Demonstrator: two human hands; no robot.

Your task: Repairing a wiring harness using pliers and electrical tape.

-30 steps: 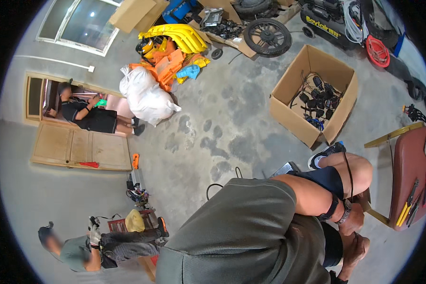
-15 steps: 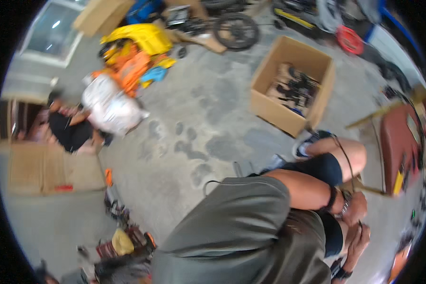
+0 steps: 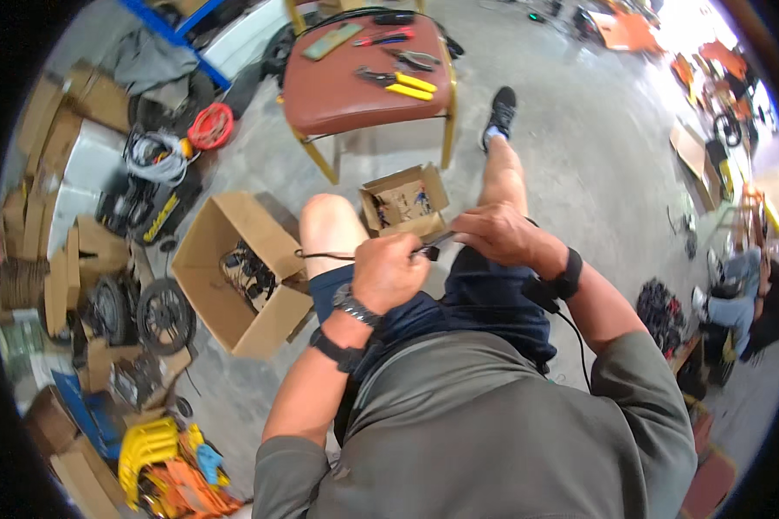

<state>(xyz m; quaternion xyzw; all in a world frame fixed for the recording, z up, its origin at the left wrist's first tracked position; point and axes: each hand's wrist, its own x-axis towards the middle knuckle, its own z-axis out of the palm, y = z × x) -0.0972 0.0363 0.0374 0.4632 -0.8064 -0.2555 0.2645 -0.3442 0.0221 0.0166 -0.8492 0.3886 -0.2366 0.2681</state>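
Note:
Above my lap, my left hand is closed on a black cable, whose loose length sticks out to the left past my knee. My right hand is closed on a short dark piece that spans the gap between the two fists; whether it belongs to the same cable I cannot make out. Just beyond my hands a small open carton holds little coloured parts. Left of my knee stands a larger open cardboard box, with a heap of black cabled parts inside.
Ahead is a brown padded chair bearing yellow-handled pliers, grey-jawed pliers and a red-handled tool. Wheels, cartons and yellow-orange panels crowd the left. Another person sits far right.
My view has swung right, bringing the chair, tools and small carton to the front. Both hands stay close together over my lap, holding the cable.

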